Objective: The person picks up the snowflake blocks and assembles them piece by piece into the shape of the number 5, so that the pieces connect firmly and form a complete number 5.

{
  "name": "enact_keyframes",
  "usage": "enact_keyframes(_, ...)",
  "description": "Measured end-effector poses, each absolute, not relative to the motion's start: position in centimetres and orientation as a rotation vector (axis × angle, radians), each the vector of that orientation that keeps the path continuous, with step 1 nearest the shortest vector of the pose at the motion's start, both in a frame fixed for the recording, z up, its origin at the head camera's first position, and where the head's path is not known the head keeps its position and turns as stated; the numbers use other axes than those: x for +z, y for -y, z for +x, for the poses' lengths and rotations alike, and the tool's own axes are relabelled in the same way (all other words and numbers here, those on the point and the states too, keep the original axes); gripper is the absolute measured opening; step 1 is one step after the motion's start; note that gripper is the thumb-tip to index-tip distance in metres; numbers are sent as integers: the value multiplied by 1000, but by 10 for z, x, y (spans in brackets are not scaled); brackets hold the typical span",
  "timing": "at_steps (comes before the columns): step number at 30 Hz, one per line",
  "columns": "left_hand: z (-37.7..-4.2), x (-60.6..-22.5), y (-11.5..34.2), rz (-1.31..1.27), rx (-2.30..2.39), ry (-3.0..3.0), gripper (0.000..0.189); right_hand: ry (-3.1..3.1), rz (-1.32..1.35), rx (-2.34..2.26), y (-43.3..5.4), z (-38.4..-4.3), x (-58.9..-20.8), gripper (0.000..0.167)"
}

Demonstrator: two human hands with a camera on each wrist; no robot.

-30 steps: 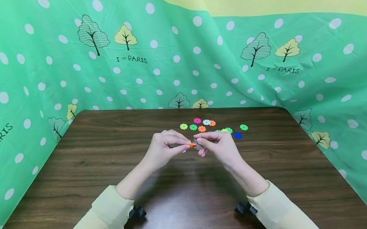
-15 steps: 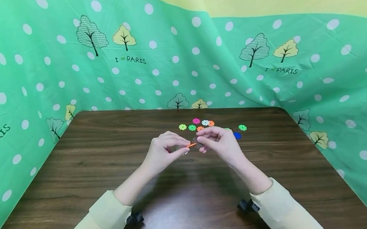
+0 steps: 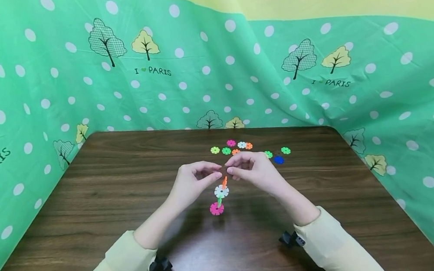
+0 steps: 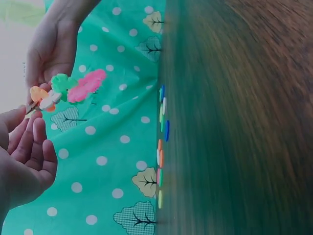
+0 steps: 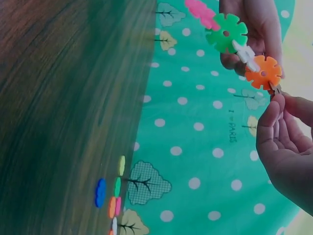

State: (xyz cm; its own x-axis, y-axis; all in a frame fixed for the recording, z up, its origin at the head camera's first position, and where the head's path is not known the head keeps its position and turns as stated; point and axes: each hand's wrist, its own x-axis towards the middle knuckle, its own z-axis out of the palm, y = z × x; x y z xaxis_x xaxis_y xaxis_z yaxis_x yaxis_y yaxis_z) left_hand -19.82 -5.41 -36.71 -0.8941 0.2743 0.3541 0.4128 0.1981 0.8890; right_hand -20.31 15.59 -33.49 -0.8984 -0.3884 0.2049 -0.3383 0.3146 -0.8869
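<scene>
Beneath my fingertips in the head view hangs a chain of notched, flower-shaped plastic discs. From the bottom it runs pink disc (image 3: 216, 209), green disc (image 5: 227, 33), white disc (image 3: 221, 191), orange disc (image 5: 264, 72). The orange one joins a dark brown disc (image 5: 275, 88) at the top, mostly hidden by fingers. My left hand (image 3: 194, 181) pinches the brown disc from one side. Opposite it, my right hand (image 3: 257, 171) holds that disc between thumb and fingers. A small yellowish edge shows beside the left fingertips in the left wrist view; its kind is unclear.
Loose discs lie flat toward the table's far side, among them a yellow disc (image 3: 215, 150), a pink disc (image 3: 231, 143), a blue disc (image 3: 278, 159) and a green disc (image 3: 285, 150). Behind the wooden table (image 3: 101, 199) hangs a green dotted curtain (image 3: 182, 97).
The orange disc, earlier pinched in the left fingers, now hangs below the hands with the white, green and pink discs. The left fingers have moved up to the brown disc; the right hand shifted slightly left.
</scene>
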Motion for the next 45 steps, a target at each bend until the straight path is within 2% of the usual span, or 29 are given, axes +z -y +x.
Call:
enact_keyframes(10, -202, -370, 54, -608, -1811, 2299, 12, -2530, -671, -1670, -158, -209, -339, 21)
enact_keyframes(18, -189, -339, 62, -492, -1798, 2329, 11, -2835, -712, -1321, -187, -248, -364, 21)
enact_keyframes(23, -190, -337, 65, -488, -1798, 2331, 11, -2903, -786, -1090, -200, -272, -381, 20)
enact_keyframes(40, -215, -371, 69, -459, -1848, 2311, 16, -2750, -961, -625, -214, -319, -420, 27)
enact_keyframes(45, -215, -370, 70, -470, -1848, 2301, 13, -2739, -907, -616, -214, -322, -421, 22)
